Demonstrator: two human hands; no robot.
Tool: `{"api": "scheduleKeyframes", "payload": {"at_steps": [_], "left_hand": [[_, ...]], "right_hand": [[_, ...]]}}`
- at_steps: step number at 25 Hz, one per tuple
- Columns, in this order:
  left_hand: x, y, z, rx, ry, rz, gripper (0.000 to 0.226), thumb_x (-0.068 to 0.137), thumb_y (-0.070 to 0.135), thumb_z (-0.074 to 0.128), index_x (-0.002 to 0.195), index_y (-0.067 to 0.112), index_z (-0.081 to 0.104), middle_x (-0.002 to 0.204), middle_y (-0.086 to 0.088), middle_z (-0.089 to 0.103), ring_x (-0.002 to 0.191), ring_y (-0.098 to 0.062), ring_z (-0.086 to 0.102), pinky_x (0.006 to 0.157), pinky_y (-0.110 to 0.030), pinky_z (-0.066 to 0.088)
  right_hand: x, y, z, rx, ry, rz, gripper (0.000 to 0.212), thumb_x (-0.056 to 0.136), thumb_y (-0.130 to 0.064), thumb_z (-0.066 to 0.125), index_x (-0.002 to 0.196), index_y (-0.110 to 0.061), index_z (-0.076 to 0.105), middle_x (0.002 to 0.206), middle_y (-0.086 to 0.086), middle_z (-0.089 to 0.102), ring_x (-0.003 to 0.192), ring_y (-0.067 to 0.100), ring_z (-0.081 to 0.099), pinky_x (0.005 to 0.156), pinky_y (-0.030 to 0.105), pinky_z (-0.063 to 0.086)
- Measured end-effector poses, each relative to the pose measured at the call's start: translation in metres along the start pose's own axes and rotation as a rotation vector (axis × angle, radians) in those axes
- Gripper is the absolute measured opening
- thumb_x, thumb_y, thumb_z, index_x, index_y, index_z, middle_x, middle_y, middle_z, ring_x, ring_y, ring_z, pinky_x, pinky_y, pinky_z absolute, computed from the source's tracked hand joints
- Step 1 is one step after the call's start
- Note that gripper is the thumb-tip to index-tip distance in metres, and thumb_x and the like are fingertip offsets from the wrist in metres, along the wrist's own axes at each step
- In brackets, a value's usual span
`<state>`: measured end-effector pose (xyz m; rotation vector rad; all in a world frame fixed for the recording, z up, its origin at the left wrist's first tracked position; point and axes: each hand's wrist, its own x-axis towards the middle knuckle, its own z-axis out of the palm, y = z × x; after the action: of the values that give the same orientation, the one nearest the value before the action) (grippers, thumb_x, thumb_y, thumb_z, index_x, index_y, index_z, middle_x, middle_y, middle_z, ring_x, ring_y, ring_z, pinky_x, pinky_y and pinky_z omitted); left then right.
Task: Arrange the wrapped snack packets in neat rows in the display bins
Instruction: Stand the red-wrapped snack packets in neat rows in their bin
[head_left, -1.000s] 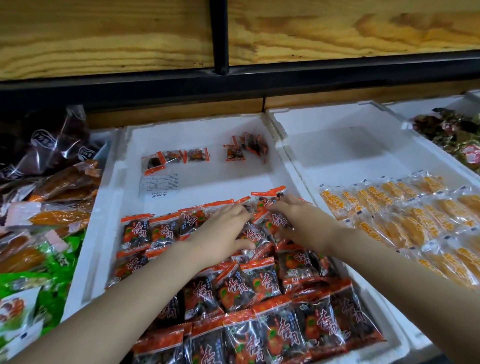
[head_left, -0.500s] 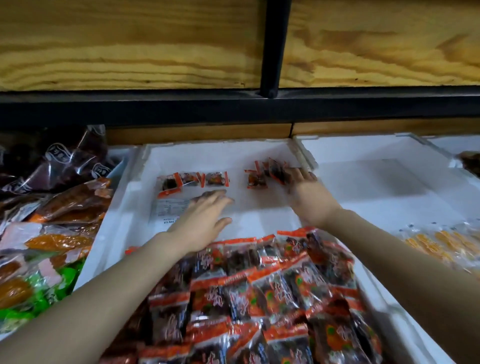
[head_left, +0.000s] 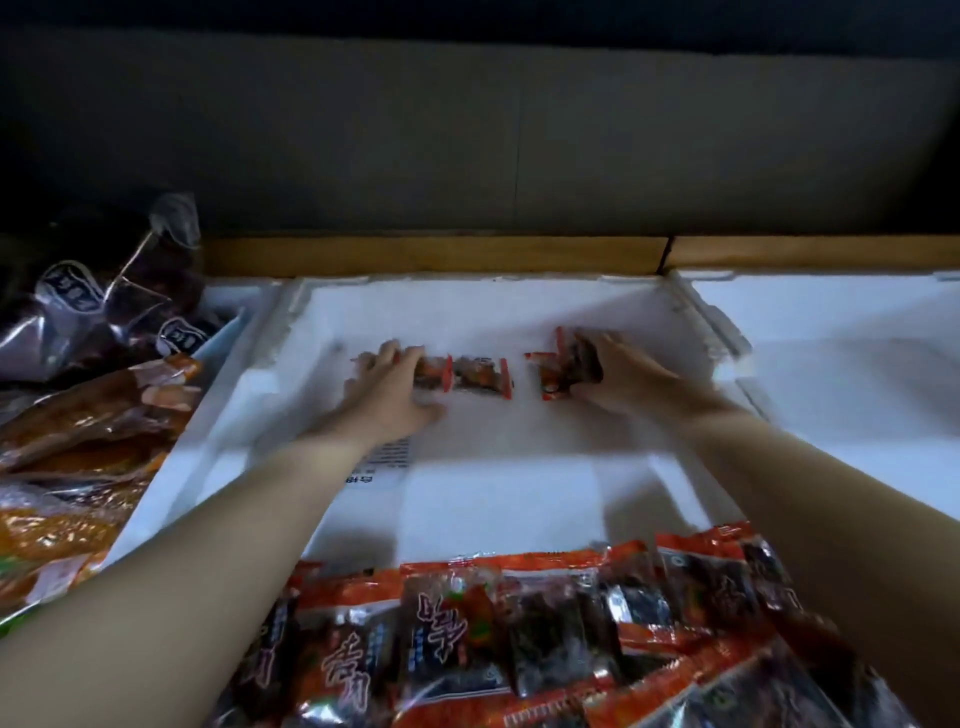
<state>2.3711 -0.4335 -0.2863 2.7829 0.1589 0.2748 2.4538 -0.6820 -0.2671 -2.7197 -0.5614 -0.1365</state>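
A white foam display bin (head_left: 260, 395) lies in front of me. Several red-and-black wrapped snack packets (head_left: 467, 623) fill its near end in overlapping rows. At the far end lies a short row of small packets (head_left: 475, 375). My left hand (head_left: 387, 392) rests on the left end of that row with its fingers laid over the packets. To the right, my right hand (head_left: 623, 371) has its fingers curled round a small bunch of packets (head_left: 558, 371), some of them standing on edge. The bin floor between the far packets and the near rows is bare white foam.
A printed paper label (head_left: 387, 460) lies on the bin floor by my left wrist. A bin of orange-brown packs (head_left: 88, 421) and dark bags (head_left: 104, 306) sits to the left. Another white foam bin (head_left: 841, 338) sits to the right. A wooden ledge (head_left: 426, 255) and a dark shelf close the back.
Both hands have left the near rows and reached to the far end of the bin. The left now touches the small row, the right grips the bunch. My view has leaned forward and down.
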Motion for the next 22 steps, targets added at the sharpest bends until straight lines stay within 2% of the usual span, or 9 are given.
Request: {"api": "scheduleKeyframes", "payload": {"at_steps": [3,6,10,12,15,17,18,20,22], "left_hand": [[-0.004,0.022,0.005,-0.012,-0.034,0.204,0.066,0.077,0.033,0.074,0.135,0.018,0.044,0.133,-0.005,0.04,0.124,-0.03,0.032,0.103,-0.043,0.035],[-0.008,0.038,0.006,0.007,-0.11,0.247,0.067,0.075,0.034,0.075,0.128,0.012,0.04,0.125,-0.008,0.038,0.119,-0.027,0.032,0.099,-0.045,0.038],[-0.009,0.037,0.0,-0.101,-0.087,0.181,0.079,0.078,0.037,0.075,0.137,0.011,0.029,0.131,-0.01,0.038,0.121,-0.029,0.033,0.099,-0.042,0.037],[-0.01,0.033,-0.002,0.001,-0.153,0.16,0.079,0.076,0.042,0.076,0.137,0.015,0.035,0.128,-0.011,0.044,0.12,-0.029,0.036,0.097,-0.037,0.037],[-0.016,0.024,-0.01,0.099,-0.263,0.038,0.063,0.064,0.057,0.08,0.104,0.019,0.05,0.103,-0.003,0.049,0.104,-0.022,0.046,0.087,-0.034,0.044],[-0.023,0.014,-0.019,-0.06,-0.342,-0.019,0.041,0.065,0.049,0.083,0.081,0.02,0.06,0.086,0.0,0.062,0.08,-0.012,0.058,0.065,-0.021,0.045],[-0.027,0.011,-0.025,-0.125,-0.378,-0.032,0.03,0.066,0.042,0.085,0.074,0.02,0.066,0.079,0.0,0.067,0.071,-0.009,0.061,0.058,-0.017,0.043],[-0.036,0.006,-0.035,-0.133,-0.396,-0.077,0.026,0.068,0.034,0.085,0.075,0.014,0.071,0.077,-0.002,0.071,0.07,-0.014,0.064,0.058,-0.018,0.043],[-0.045,0.008,-0.043,-0.161,-0.241,-0.136,0.026,0.071,0.034,0.083,0.071,0.013,0.066,0.069,0.002,0.065,0.066,-0.011,0.059,0.053,-0.016,0.04]], "right_hand": [[-0.007,-0.012,0.004,-0.071,-0.055,-0.141,0.068,0.079,-0.036,0.069,0.138,-0.021,0.038,0.14,0.007,0.042,0.126,0.03,0.043,0.106,0.039,0.035],[-0.021,-0.018,-0.002,-0.065,-0.126,-0.253,0.064,0.084,-0.025,0.066,0.14,-0.025,0.036,0.138,0.006,0.045,0.123,0.025,0.045,0.098,0.027,0.034],[-0.03,-0.023,-0.014,-0.026,-0.141,-0.18,0.057,0.087,-0.006,0.055,0.139,-0.011,0.032,0.13,0.016,0.049,0.114,0.029,0.05,0.086,0.032,0.042],[-0.032,-0.026,-0.015,0.046,-0.064,-0.084,0.049,0.087,-0.007,0.057,0.132,-0.004,0.036,0.118,0.017,0.055,0.101,0.027,0.054,0.075,0.031,0.043],[-0.036,-0.033,-0.016,0.108,0.082,-0.053,0.033,0.086,-0.015,0.063,0.115,-0.001,0.055,0.104,0.01,0.062,0.097,0.023,0.058,0.073,0.021,0.045],[-0.042,-0.043,-0.02,0.189,0.163,-0.06,0.022,0.087,-0.016,0.063,0.098,0.003,0.065,0.09,0.001,0.061,0.089,0.017,0.058,0.06,0.006,0.038],[-0.045,-0.049,-0.022,0.22,0.193,-0.061,0.02,0.087,-0.017,0.063,0.094,0.002,0.067,0.087,0.0,0.061,0.088,0.016,0.059,0.057,0.007,0.036],[-0.049,-0.061,-0.024,0.253,0.238,-0.05,0.018,0.087,-0.021,0.064,0.098,-0.007,0.068,0.094,0.001,0.063,0.091,0.016,0.058,0.066,0.013,0.037],[-0.053,-0.075,-0.024,0.283,0.258,-0.052,0.023,0.088,-0.024,0.063,0.109,-0.013,0.065,0.103,0.0,0.064,0.095,0.016,0.058,0.073,0.015,0.04]]}}
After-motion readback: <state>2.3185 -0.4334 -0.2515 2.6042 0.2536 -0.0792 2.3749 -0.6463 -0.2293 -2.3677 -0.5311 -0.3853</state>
